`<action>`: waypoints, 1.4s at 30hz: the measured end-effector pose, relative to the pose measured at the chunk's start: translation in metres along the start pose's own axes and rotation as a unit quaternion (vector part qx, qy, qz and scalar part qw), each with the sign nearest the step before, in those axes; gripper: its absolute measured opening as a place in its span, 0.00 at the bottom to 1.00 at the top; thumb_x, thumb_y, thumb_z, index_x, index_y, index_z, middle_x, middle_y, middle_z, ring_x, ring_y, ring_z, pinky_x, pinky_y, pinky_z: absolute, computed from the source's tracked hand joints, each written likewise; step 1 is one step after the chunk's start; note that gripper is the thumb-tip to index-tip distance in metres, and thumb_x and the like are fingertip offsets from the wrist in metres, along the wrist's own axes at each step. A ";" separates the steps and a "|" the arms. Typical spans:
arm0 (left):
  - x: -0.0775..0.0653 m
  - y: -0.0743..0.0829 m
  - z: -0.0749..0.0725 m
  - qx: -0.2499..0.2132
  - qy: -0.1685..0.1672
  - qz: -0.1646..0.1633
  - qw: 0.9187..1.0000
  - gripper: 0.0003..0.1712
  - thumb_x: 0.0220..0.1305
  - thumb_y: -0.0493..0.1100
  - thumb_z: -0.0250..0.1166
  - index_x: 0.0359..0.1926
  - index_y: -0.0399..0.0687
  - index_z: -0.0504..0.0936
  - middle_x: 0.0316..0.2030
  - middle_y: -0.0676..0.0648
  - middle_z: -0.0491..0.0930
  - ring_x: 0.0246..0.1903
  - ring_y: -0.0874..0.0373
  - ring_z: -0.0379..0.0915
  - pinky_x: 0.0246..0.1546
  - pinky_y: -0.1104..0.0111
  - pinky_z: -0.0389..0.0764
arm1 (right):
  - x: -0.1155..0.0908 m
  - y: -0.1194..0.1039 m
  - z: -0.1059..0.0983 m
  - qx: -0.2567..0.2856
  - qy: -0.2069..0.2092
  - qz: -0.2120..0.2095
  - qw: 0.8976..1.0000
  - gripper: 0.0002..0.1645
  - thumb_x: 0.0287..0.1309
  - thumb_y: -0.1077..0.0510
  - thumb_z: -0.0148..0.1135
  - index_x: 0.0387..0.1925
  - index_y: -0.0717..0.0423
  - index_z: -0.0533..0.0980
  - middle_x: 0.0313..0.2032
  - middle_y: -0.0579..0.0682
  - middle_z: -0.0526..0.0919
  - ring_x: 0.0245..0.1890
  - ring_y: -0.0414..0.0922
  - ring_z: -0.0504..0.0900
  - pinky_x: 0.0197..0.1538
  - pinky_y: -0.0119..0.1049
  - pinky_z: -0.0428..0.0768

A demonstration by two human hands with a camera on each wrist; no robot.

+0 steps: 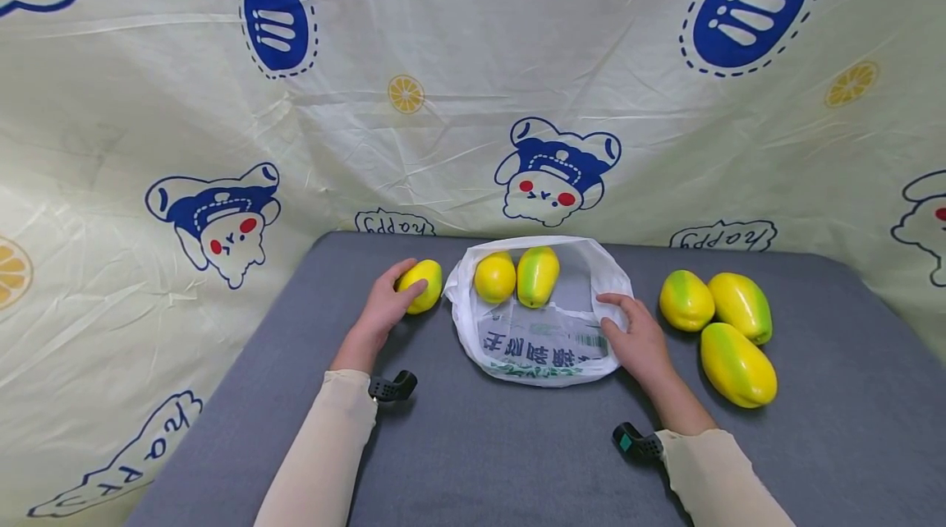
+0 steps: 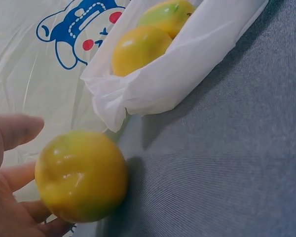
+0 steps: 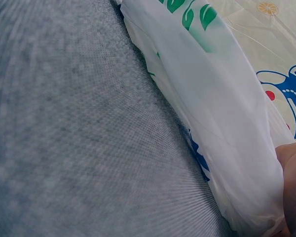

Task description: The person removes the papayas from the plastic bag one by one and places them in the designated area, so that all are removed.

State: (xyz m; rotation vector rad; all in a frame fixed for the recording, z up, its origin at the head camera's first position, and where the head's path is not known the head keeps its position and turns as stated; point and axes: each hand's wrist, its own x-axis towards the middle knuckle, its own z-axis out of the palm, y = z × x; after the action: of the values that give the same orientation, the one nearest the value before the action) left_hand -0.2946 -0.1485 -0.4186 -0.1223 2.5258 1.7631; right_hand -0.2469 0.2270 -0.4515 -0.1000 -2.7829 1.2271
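Head view shows nearest two cream sleeves with a black wrist device at each cuff, above the grey, cloth-like surface. To the right, three yellow fruits lie grouped close, smooth and glossy, plump ovals with green streaks; such rounded bodies could probably roll. The right hand rests at the right rim of a white plastic bag, likely to steady its wide mouth; whether it pinches the film, one cannot tell. This film is thin, soft and wrinkled, with printed characters and green leaves, so its rim perhaps needs support. Beyond the bag's left edge, the left hand is spread around one fruit, the thumb apart from it in the left wrist view. Two more fruits lie side by side inside the bag, toward its far wall. Behind hangs a creased, shiny curtain with cartoon prints.
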 end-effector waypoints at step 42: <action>-0.021 0.058 0.124 -0.039 -0.032 0.130 0.990 0.29 0.70 0.43 0.60 0.71 0.51 0.69 0.70 0.48 0.69 0.69 0.50 0.68 0.65 0.53 0.74 | -0.001 0.000 -0.003 -0.002 -0.004 -0.025 1.000 0.24 0.69 0.57 0.51 0.64 0.54 0.71 0.65 0.65 0.68 0.64 0.63 0.66 0.70 0.66 0.60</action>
State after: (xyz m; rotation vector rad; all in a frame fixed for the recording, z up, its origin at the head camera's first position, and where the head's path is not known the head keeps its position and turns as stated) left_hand -0.2792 -0.0114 -0.4050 0.2681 2.5232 1.9203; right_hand -0.2451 0.2286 -0.4497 -0.0274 -2.7762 1.2136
